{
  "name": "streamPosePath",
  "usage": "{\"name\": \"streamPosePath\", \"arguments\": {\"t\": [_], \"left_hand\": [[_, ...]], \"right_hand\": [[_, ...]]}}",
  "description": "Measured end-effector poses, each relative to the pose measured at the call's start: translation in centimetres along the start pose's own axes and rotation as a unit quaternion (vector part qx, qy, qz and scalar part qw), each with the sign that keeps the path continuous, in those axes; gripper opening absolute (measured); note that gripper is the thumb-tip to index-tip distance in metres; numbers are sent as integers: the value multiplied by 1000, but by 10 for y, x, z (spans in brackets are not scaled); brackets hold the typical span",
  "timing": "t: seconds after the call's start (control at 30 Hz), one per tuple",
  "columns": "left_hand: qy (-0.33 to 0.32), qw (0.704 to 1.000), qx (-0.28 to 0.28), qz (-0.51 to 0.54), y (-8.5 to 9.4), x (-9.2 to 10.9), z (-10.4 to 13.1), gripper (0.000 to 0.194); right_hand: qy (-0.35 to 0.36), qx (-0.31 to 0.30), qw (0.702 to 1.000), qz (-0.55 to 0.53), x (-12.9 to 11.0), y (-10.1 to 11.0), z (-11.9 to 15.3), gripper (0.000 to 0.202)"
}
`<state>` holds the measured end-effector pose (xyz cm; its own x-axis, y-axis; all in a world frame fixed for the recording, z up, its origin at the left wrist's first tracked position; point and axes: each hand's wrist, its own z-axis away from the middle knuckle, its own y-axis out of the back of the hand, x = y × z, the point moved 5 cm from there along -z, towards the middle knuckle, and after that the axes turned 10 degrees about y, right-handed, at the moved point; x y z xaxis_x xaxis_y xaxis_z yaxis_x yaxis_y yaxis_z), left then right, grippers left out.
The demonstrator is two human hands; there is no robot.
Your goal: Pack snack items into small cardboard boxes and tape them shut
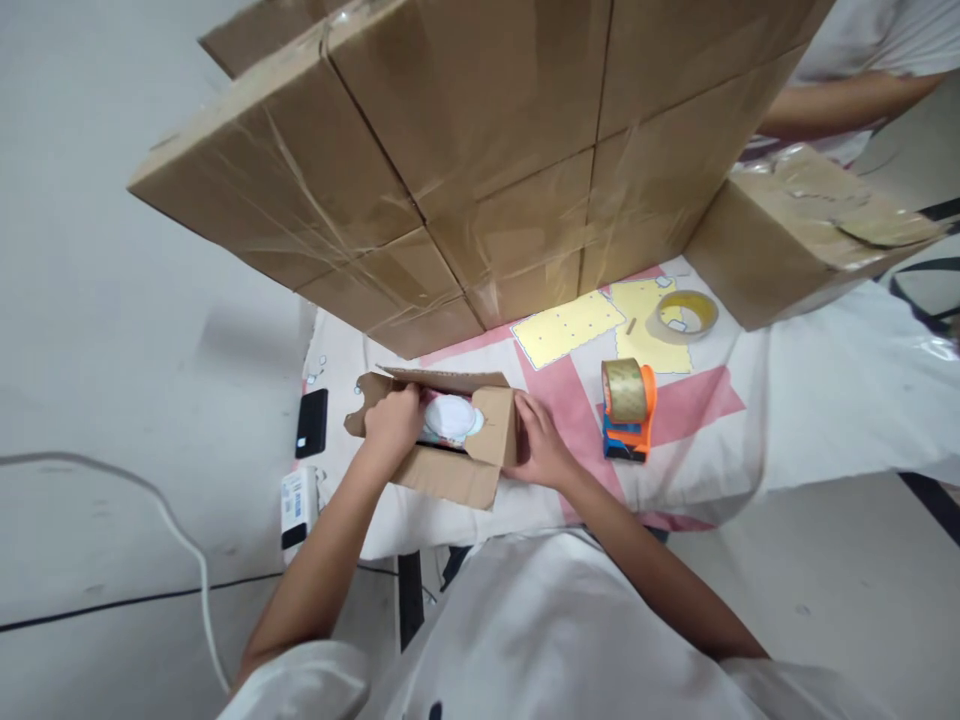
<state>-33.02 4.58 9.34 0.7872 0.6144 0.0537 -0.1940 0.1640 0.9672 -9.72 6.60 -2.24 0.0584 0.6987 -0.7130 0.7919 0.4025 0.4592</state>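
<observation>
A small cardboard box (pixel 491 425) lies on the cloth-covered table with its flaps raised and folded outward. Inside it shows an item with a round white top (pixel 450 416). My left hand (pixel 394 425) reaches into the box's left end, fingers bent down beside the item; its fingertips are hidden. Against the box's right end rests my right hand (pixel 541 445), fingers spread along the cardboard and nothing else in it.
Stacked taped cartons (pixel 517 200) rise behind the box. Right of it are an orange tape dispenser (pixel 646 412), a tape roll (pixel 686 315) and yellow sheets (pixel 566 328). A black phone-like object (pixel 311 423) lies left. Another person's arm (pixel 847 105) shows at upper right.
</observation>
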Motion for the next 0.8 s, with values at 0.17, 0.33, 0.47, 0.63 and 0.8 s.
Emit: {"name": "streamPosePath", "arguments": {"t": [0.17, 0.33, 0.47, 0.63, 0.8], "left_hand": [[-100, 994, 15, 38, 29, -8, 12, 32], [-63, 915, 249, 310, 46, -82, 49, 52], [-149, 913, 132, 355, -6, -91, 67, 84], [-199, 934, 51, 294, -32, -80, 92, 89], [-20, 923, 155, 352, -20, -85, 85, 66]], "right_hand": [[19, 17, 1000, 10, -11, 8, 0, 120], [109, 14, 993, 37, -43, 25, -12, 68], [81, 2, 994, 74, -48, 42, -28, 42], [39, -40, 997, -54, -37, 66, -53, 57], [48, -27, 991, -119, -42, 72, -75, 71]]}}
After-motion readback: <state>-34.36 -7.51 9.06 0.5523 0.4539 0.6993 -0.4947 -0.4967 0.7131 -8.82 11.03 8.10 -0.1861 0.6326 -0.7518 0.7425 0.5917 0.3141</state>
